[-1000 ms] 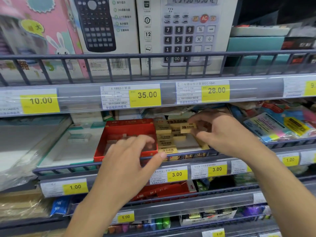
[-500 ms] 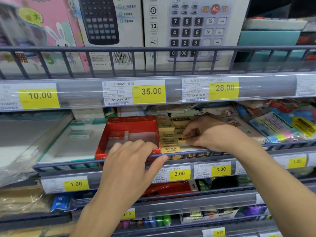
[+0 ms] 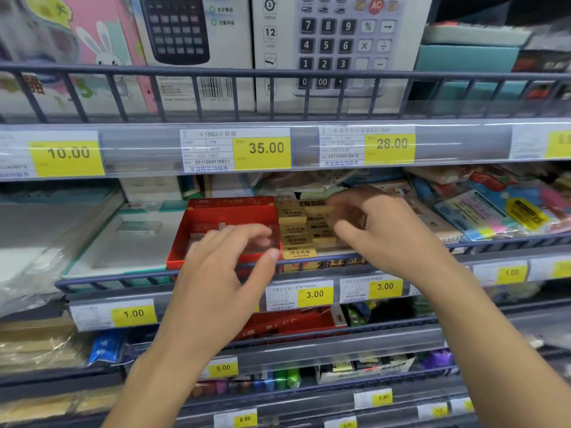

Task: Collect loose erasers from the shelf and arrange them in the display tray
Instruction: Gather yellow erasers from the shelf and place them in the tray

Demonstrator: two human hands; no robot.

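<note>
A yellow display tray (image 3: 321, 264) on the middle shelf holds rows of yellow erasers (image 3: 296, 239), lying flat with printed labels up. My right hand (image 3: 389, 233) hovers over the tray's right column, fingers curved, fingertips beside an eraser (image 3: 316, 210). I see nothing between finger and thumb, though motion blur softens this. To the left stands a red tray (image 3: 225, 213), mostly bare inside. My left hand (image 3: 228, 264) lies over its front rim with fingers spread and thumb pointing right, gripping nothing.
A dark wire rail (image 3: 117, 278) runs along the shelf front below both hands. Flat white packs (image 3: 136, 242) lie left of the red tray, and colourful packets (image 3: 494, 211) on the right. Boxed calculators (image 3: 333, 44) stand on the shelf above.
My right hand carried an eraser from above the tray down onto the right column and now hovers with curved fingers. My left hand stayed on the red tray's front rim.
</note>
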